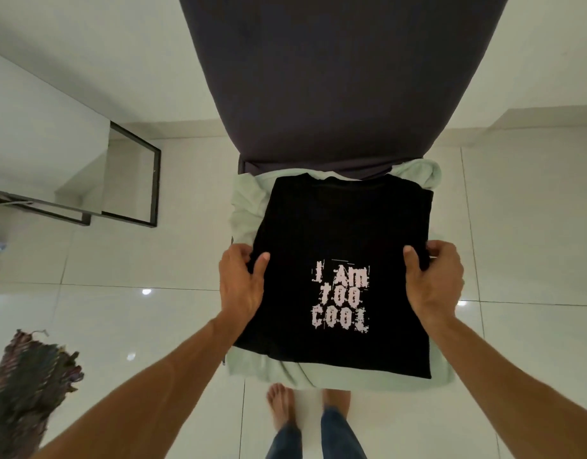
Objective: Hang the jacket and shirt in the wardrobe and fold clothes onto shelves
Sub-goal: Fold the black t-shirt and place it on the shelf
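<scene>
left hand (242, 283) grips left edge of black T-shirt (335, 226); right hand (434, 279) grips right edge; long axis runs away, collar far

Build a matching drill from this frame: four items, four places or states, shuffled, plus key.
Items:
1. black T-shirt
2. pale green garment
3. patterned cloth
4. left hand

Places or states:
A. on the floor, lower left
B. lying beneath the printed top
C. gripping the folded top's left edge
D. folded, print facing up, topmost

Pairs: 1-D, 2-B, 3-A, 4-C
</scene>
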